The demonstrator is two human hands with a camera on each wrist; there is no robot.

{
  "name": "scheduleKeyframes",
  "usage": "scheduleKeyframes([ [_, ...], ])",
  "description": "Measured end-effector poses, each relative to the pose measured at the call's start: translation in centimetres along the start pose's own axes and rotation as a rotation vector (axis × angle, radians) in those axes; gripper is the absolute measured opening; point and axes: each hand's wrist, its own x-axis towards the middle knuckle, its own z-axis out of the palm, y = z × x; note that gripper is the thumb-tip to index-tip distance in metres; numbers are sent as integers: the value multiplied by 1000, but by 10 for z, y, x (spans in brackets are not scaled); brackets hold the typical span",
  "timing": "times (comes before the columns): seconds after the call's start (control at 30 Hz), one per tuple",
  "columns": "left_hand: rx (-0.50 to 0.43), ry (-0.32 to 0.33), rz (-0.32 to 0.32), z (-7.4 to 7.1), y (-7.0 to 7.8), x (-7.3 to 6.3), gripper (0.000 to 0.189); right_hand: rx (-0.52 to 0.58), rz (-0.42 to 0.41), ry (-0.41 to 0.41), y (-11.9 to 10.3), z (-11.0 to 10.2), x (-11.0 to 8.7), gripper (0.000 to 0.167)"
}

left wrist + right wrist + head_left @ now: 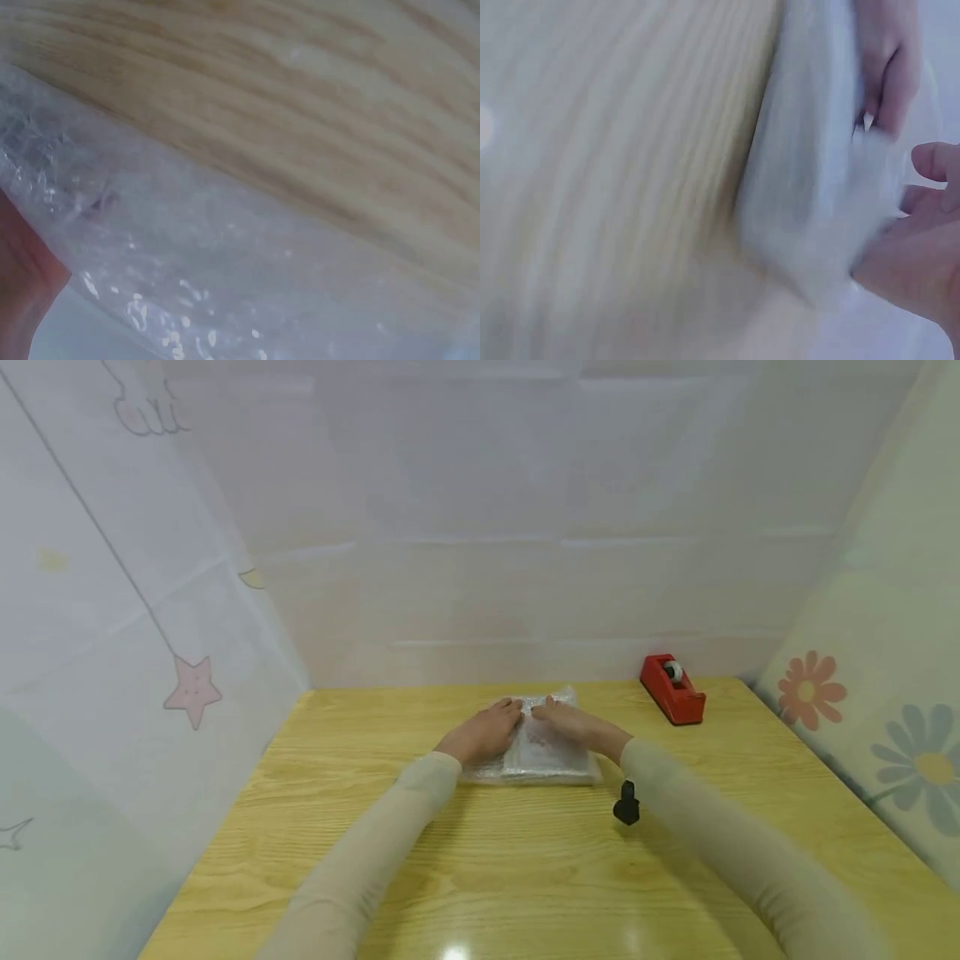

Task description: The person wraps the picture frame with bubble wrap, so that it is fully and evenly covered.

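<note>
A flat packet wrapped in clear bubble wrap (551, 758) lies on the wooden table. My left hand (486, 732) rests on its left part, fingers stretched forward. My right hand (576, 725) lies over its upper right part, the fingertips pointing at the left hand. What is inside the wrap cannot be made out. The left wrist view shows the shiny bubble wrap (187, 247) with a bit of the left hand (26, 281) at the edge. Blurred in the right wrist view, the packet's side (799, 150) runs beside the right hand (922, 247).
A red tape dispenser (672, 689) with a roll of tape stands at the back right of the table (495, 877). A small black object (626, 806) shows beside the right sleeve. Patterned white sheets (487, 527) hang behind and on both sides.
</note>
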Motion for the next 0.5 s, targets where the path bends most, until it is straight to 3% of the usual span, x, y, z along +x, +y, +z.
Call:
scheduleKeyframes([
  [0.07,14,1,-3,2,0,-1,49,-129,-87,-16,6,-6,-1,62],
  [0.13,6,1,-5,4,0,-2,50,-364,-172,-14,16,-6,0,59],
  [0.23,-14,3,-10,8,0,-4,50,-646,-232,-7,28,3,1,65],
  [0.33,-31,9,-22,11,0,-5,50,-764,-233,11,32,13,0,69],
  [0.5,-33,52,-27,9,-4,-1,49,-796,-219,79,29,18,2,67],
])
